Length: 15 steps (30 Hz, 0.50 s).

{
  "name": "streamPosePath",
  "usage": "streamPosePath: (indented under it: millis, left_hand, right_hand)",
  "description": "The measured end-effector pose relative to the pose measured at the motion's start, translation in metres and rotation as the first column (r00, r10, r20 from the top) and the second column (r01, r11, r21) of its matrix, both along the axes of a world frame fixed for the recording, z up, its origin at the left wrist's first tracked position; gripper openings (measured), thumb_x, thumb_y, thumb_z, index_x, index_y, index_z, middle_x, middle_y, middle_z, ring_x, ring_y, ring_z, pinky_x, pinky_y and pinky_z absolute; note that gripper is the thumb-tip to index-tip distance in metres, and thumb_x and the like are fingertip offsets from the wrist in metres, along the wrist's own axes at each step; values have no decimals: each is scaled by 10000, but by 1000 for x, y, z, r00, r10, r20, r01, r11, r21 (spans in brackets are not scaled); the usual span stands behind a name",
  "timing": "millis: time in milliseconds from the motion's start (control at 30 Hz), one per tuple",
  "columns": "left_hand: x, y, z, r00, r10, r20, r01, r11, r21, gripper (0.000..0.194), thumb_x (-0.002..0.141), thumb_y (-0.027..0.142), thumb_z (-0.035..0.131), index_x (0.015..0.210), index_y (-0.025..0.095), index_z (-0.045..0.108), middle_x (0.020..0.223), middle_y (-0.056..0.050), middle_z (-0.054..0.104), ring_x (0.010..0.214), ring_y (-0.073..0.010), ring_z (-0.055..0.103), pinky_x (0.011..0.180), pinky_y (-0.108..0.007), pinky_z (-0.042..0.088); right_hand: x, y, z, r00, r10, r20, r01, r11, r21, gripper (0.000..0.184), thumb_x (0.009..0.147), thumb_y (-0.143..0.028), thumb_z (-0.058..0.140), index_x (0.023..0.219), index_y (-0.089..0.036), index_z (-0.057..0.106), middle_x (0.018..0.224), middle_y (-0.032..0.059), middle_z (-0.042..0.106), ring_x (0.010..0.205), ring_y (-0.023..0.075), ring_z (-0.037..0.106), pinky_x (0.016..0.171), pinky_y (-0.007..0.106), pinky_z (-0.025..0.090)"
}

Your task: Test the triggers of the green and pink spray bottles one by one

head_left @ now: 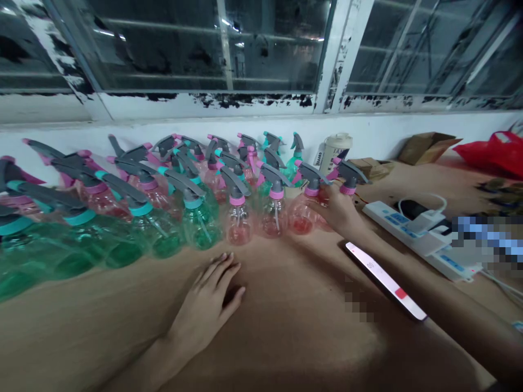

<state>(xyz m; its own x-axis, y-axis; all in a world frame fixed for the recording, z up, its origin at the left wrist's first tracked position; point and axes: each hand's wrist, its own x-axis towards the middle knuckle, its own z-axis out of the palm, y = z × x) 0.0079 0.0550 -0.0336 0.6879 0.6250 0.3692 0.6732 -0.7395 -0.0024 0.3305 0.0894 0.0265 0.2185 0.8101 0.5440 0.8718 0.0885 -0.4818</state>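
Spray bottles [194,204]: stood upright and crowded in rows from the far left to the middle of the table [286,305]; green ones are gathered mostly at the front left, pink-tinted ones at the back and toward the right.
Left hand [206,305]: rested palm down on the wood, fingers stretched forward, thumb held apart; nothing is grasped.
Green bottle [204,231]: set just beyond the left fingertips, with a gap of bare wood between; the fingertips are not touched by it.
Pink bottle [302,224]: placed just left of the right hand [339,209]; whether it is touched by the fingers cannot be told.
Right-end bottle [350,175]: found at the right end of the front row, its body mostly covered by the right hand; its long axis is held roughly upright, with the pink nozzle turned left and the grey lever sloped to the right.
Right hand: reached forward from the right, its fingers seemingly wrapped around the right-end bottle below the collar; the fingertips are partly hidden. The left hand is well apart from this bottle.
Paper cup [337,149]: stood behind the right-end bottle, near the wall [378,133].
Phone [384,280]: laid face up beside the right forearm, its screen lit.
Power strip [417,239]: laid slantwise beyond the right forearm.
Paper bag [427,148]: set against the wall.
Red bag [496,155]: left crumpled at the far right.
Surface: brown wood, shadowed near the right arm.
Room: closed off behind by the wall and a dark window [265,49] with peeling paint.
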Motion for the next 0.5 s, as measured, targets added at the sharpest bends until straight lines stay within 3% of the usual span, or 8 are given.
streamPosePath:
  millis: [200,333,433,500]
  left_hand:
    - [0,0,-2,1000,-11,17,11,1000,13,392,912,394,404,1198,146,508,1274,-109,525,1211,-255,444,987,-444,387]
    - [0,0,-1,1000,-2,3,1,1000,12,388,912,392,407,1200,152,505,1275,-108,525,1208,-256,447,978,-444,395]
    - [0,0,0,1000,-2,-1,2,1000,13,385,910,393,412,1194,151,507,1273,-108,526,1210,-255,445,981,-441,392]
    - [0,0,1,1000,2,-1,-2,1000,10,383,912,389,408,1197,152,501,1278,-106,522,1211,-250,444,982,-437,392]
  right_hand:
    - [1,-28,-5,994,31,-106,-31,1000,2,489,756,-366,612,1189,-171,494,1163,147,621,1023,296,606,826,433,480]
    - [17,-62,-3,984,11,-177,-21,998,-54,292,811,-416,545,997,-202,615,953,78,705,819,225,675,727,345,521]
    - [38,-73,1,979,-112,-172,101,992,-70,303,796,-444,556,882,-168,649,831,108,703,702,242,653,635,364,494]
    - [52,-68,2,967,-191,-167,185,981,-50,343,759,-447,602,891,-132,636,863,150,686,726,265,635,641,384,473]
